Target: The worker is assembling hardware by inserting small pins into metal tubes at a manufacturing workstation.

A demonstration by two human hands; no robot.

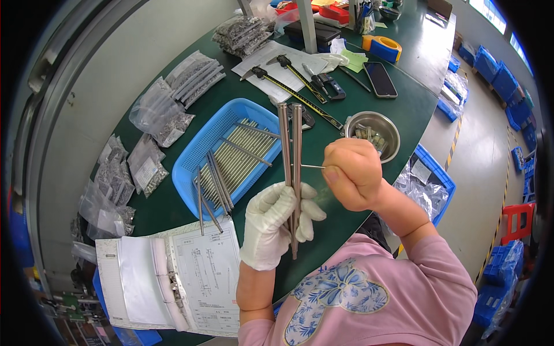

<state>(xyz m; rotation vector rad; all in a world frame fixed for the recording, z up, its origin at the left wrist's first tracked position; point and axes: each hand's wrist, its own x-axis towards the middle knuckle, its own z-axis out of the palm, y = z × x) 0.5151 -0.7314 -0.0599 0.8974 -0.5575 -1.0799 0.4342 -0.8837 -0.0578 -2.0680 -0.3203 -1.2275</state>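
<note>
My left hand [270, 222], in a white glove, is closed around two long metal rods [296, 144] held nearly upright, side by side. My bare right hand [353, 173] pinches a thin metal pin-like tool [313, 166], whose far end meets the side of the right rod. Whether it enters a hole there is too small to tell. Left of the rods stands a blue plastic basket [199, 135] with many slim rods [236, 167] lying inside. Several darker rods rest across its near edge. Behind my right hand is a metal bowl [394, 135] holding small cylindrical pieces.
An open ring binder [208, 277] with a drawing lies at the near left. Bags of small parts [170, 124] line the left edge. Calipers [297, 92], a micrometer [334, 86], a phone [380, 79] and a tape dispenser [382, 47] lie farther back. A metal post [307, 26] rises there.
</note>
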